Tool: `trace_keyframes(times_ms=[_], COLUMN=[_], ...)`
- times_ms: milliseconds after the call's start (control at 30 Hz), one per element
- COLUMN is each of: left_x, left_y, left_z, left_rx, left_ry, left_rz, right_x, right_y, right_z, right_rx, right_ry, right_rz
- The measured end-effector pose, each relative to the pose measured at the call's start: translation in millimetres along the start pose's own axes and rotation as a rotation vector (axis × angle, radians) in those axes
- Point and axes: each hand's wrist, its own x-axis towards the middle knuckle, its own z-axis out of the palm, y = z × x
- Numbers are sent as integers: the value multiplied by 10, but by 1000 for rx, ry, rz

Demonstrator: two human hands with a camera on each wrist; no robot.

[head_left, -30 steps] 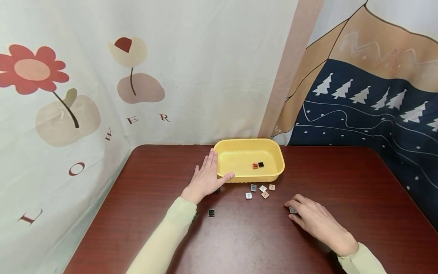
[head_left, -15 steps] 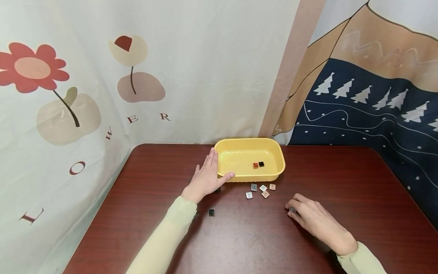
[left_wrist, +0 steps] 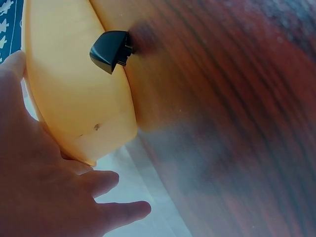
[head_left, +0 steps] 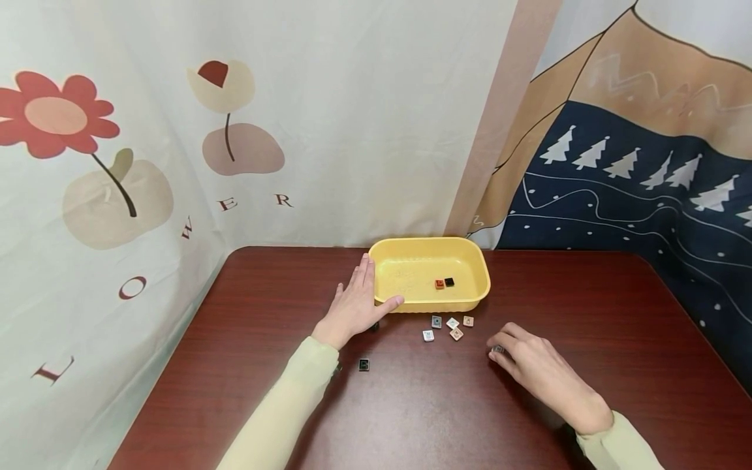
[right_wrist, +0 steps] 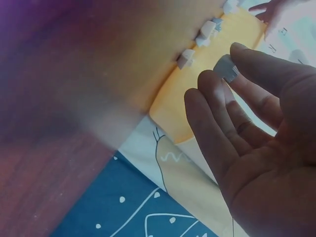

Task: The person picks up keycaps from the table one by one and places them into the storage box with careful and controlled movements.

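Note:
My left hand (head_left: 350, 307) rests on the left end of a yellow plastic basin (head_left: 431, 307), fingers straight along its rim and thumb over the front edge. In the left wrist view a black keycap (left_wrist: 109, 51) shows beside the basin's wall. My right hand (head_left: 543, 372) pinches a grey keycap (right_wrist: 226, 68) between thumb and finger, to the right of the basin and in front of it. The other fingers are loosely bent. Inside the basin lie a red keycap (head_left: 439, 284) and a black one side by side.
Several white, beige and grey keycaps (head_left: 456, 333) lie in a group before the basin. A dark keycap (head_left: 364, 365) sits alone near my left forearm on the brown wooden table (head_left: 423, 418). A printed curtain (head_left: 352, 130) hangs behind the table.
My right hand has taken the grey keycap between thumb and finger and moved slightly up and toward the basin with it. The left hand stays at the basin.

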Motion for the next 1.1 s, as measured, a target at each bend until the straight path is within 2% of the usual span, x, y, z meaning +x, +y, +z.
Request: trace_keyframes(times_ms=[200, 633, 867, 1100], left_x=[-5, 1, -9, -12], left_y=[3, -6, 4, 7], left_z=[-4, 4, -8, -9], left_rx=[-4, -11, -10, -9], left_ry=[1, -1, -1, -1], left_rz=[2, -1, 1, -1], right_x=[73, 289, 411, 547], right_y=[-36, -89, -103, -114], right_z=[-22, -59, -58, -101], right_rx=[-12, -14, 1, 9], right_ry=[34, 149, 190, 197], right_rz=[13, -35, -60, -32])
